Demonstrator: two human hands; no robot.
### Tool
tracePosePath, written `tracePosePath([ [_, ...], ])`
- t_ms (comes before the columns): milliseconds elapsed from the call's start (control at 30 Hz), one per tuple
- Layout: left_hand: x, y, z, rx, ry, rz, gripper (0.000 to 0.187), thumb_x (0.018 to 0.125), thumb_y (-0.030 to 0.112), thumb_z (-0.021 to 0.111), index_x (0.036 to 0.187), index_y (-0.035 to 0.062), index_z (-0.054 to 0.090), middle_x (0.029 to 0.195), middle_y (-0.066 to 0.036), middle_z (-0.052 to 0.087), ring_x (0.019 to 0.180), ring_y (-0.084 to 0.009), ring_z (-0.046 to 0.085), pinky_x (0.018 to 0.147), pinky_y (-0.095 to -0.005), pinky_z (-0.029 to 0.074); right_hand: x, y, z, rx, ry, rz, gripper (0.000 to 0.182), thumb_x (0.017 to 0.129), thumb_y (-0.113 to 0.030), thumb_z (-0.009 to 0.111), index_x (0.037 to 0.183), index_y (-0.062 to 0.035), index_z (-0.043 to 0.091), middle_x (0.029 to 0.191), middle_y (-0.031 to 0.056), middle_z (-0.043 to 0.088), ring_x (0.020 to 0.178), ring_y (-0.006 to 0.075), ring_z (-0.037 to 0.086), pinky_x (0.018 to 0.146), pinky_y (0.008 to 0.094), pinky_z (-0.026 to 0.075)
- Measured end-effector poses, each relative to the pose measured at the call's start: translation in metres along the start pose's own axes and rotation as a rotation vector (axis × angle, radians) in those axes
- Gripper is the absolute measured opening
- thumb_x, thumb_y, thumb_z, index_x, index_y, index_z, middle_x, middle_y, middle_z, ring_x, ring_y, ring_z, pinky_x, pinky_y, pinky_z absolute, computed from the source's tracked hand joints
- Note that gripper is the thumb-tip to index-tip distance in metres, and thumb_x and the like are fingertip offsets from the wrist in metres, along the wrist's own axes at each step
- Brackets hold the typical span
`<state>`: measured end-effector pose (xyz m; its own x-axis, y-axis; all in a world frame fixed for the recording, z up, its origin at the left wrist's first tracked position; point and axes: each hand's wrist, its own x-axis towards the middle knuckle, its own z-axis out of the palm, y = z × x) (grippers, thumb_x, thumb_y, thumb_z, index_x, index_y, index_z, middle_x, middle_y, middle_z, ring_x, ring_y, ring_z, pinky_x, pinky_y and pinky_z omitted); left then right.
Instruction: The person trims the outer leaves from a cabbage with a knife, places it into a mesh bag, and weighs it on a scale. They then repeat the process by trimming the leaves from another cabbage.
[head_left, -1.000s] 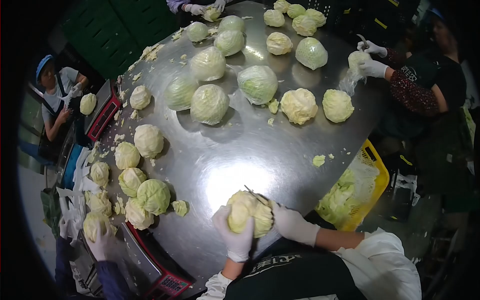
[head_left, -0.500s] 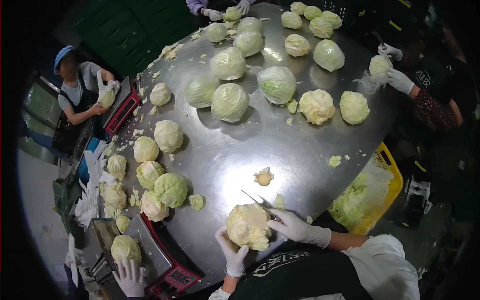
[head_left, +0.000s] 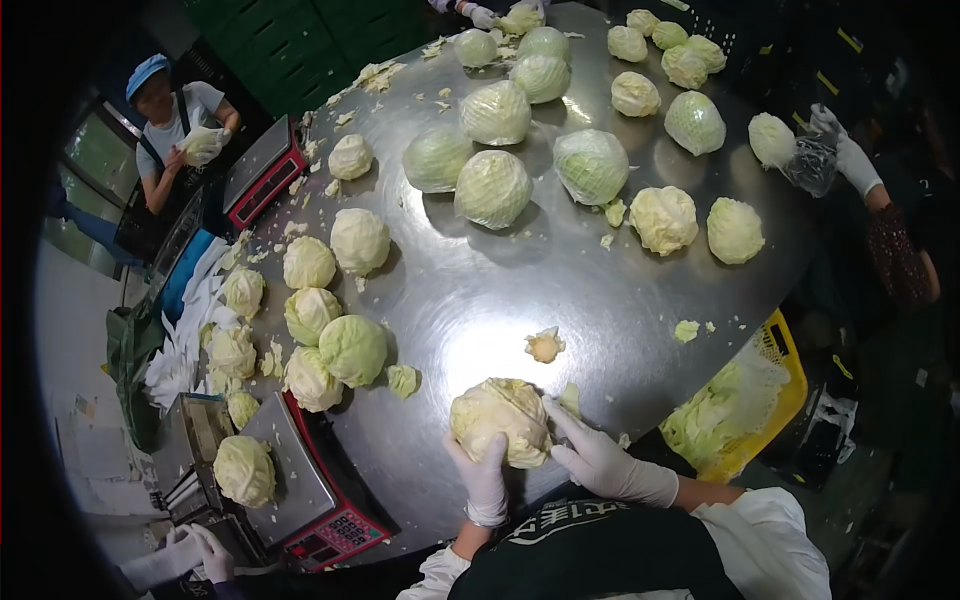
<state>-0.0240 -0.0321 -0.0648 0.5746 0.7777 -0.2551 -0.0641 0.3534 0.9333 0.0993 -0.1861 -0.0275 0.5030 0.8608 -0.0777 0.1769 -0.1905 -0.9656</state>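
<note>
A pale cabbage (head_left: 500, 420) is held at the table's near edge. My left hand (head_left: 480, 478) is wrapped round its lower left side, thumb on the front. On its right side, my right hand (head_left: 612, 462) is partly closed, with fingertips against the leaves. The knife seen in this hand a moment ago is hidden now; no blade shows on the table nearby. A cut-off cabbage stump (head_left: 544, 346) lies just beyond the cabbage. Beside my right fingers is a loose leaf piece (head_left: 570, 398).
Several trimmed cabbages (head_left: 352, 350) and wrapped cabbages (head_left: 493, 190) sit on the metal table (head_left: 480, 290). A red-edged scale (head_left: 330, 535) stands left, with a cabbage (head_left: 244, 470) on it. A yellow basket (head_left: 793, 375) of leaves is at right. Co-workers' gloved hands (head_left: 853, 160) work around the table.
The cabbage in my hands has turned, and the knife blade has gone from sight. At left, a co-worker's hand has left the cabbage on the scale. The whole view has shifted slightly.
</note>
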Motion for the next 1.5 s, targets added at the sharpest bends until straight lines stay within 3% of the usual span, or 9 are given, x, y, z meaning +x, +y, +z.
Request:
tracePosePath([
  [267, 0.013, 0.050, -0.012, 0.110, -0.088, 0.054, 0.076, 0.087, 0.014, 0.076, 0.146, 0.0003, 0.031, 0.134, -0.018, 0.050, 0.116, -0.0242, 0.056, 0.105, -0.0417, 0.046, 0.011, -0.001, -0.023, -0.106, -0.108, 0.006, 0.059, 0.105, -0.022, 0.049, 0.154, 0.0059, 0.033, 0.158, 0.0303, 0.037, 0.147, 0.0400, 0.038, 0.120, 0.0411, 0.033],
  [433, 0.019, 0.059, -0.018, 0.886, -0.496, 0.219, 0.085, 0.078, 0.027, 0.084, 0.147, 0.0013, 0.041, 0.125, -0.018, 0.050, 0.116, -0.0302, 0.056, 0.103, -0.0416, 0.047, 0.008, -0.006, -0.017, -0.114, 0.087, 0.156, 0.056, 0.104, -0.027, 0.049, 0.151, 0.0029, 0.041, 0.150, 0.0295, 0.048, 0.135, 0.0434, 0.052, 0.112, 0.0439, 0.043],
  [567, -0.005, 0.047, 0.004, 0.994, -0.289, 0.275, 0.078, 0.074, 0.032, 0.086, 0.132, -0.0038, 0.048, 0.120, -0.019, 0.049, 0.118, -0.0350, 0.052, 0.107, -0.0448, 0.043, -0.016, -0.017, -0.022, -0.252, 0.011, 0.179, 0.063, 0.104, -0.030, 0.047, 0.158, -0.0009, 0.030, 0.156, 0.0319, 0.039, 0.133, 0.0447, 0.054, 0.111, 0.0495, 0.042],
  [633, -0.006, 0.035, 0.008, 0.975, -0.299, 0.322, 0.079, 0.072, 0.033, 0.087, 0.128, -0.0055, 0.047, 0.125, -0.022, 0.048, 0.121, -0.0379, 0.051, 0.107, -0.0470, 0.042, -0.021, -0.026, -0.024, -0.230, -0.074, 0.306, 0.065, 0.105, -0.026, 0.044, 0.159, 0.0038, 0.023, 0.159, 0.0322, 0.032, 0.146, 0.0431, 0.039, 0.119, 0.0441, 0.034],
  [700, -0.006, 0.019, 0.011, 0.671, -0.283, 0.314, 0.084, 0.071, 0.033, 0.088, 0.132, -0.0048, 0.043, 0.132, -0.025, 0.046, 0.123, -0.0408, 0.050, 0.106, -0.0469, 0.043, -0.029, -0.009, -0.017, -0.358, -0.023, 0.189, 0.069, 0.105, -0.032, 0.044, 0.162, -0.0034, 0.018, 0.165, 0.0287, 0.022, 0.131, 0.0476, 0.054, 0.111, 0.0546, 0.041],
  [967, -0.016, 0.004, 0.020, 0.823, -0.289, 0.452, 0.090, 0.071, 0.029, 0.088, 0.139, -0.0024, 0.038, 0.137, -0.023, 0.042, 0.129, -0.0364, 0.044, 0.111, -0.0498, 0.037, -0.009, 0.012, -0.022, -0.275, 0.059, 0.171, 0.057, 0.105, -0.028, 0.044, 0.152, 0.0015, 0.034, 0.149, 0.0270, 0.045, 0.110, 0.0471, 0.064, 0.094, 0.0522, 0.052],
  [1133, -0.016, -0.013, 0.007, 0.653, -0.281, 0.399, 0.090, 0.070, 0.031, 0.089, 0.138, -0.0012, 0.040, 0.141, -0.026, 0.040, 0.132, -0.0428, 0.042, 0.112, -0.0541, 0.034, 0.014, 0.031, -0.040, -0.033, 0.272, 0.248, 0.039, 0.105, -0.021, 0.043, 0.128, 0.0040, 0.062, 0.096, 0.0278, 0.069, 0.095, 0.0405, 0.069, 0.086, 0.0461, 0.053],
  [1367, -0.006, 0.005, -0.067, -0.025, -0.288, -0.001, 0.100, 0.079, 0.041, 0.085, 0.153, 0.0025, 0.030, 0.156, -0.016, 0.035, 0.144, -0.0293, 0.037, 0.122, -0.0445, 0.028, 0.004, 0.061, -0.030, 0.168, 0.244, 0.524, 0.029, 0.103, -0.023, 0.053, 0.100, 0.0050, 0.061, 0.069, 0.0120, 0.057, 0.066, 0.0176, 0.059, 0.065, 0.0390, 0.049],
  [1500, -0.023, 0.027, -0.072, -0.039, -0.065, -0.107, 0.093, 0.087, 0.030, 0.080, 0.158, 0.0043, 0.026, 0.158, -0.015, 0.034, 0.144, -0.0276, 0.038, 0.122, -0.0420, 0.029, -0.011, 0.061, -0.003, -0.057, 0.174, 0.292, 0.026, 0.098, -0.023, 0.058, 0.098, 0.0026, 0.063, 0.072, 0.0199, 0.063, 0.067, 0.0339, 0.066, 0.065, 0.0437, 0.050],
])
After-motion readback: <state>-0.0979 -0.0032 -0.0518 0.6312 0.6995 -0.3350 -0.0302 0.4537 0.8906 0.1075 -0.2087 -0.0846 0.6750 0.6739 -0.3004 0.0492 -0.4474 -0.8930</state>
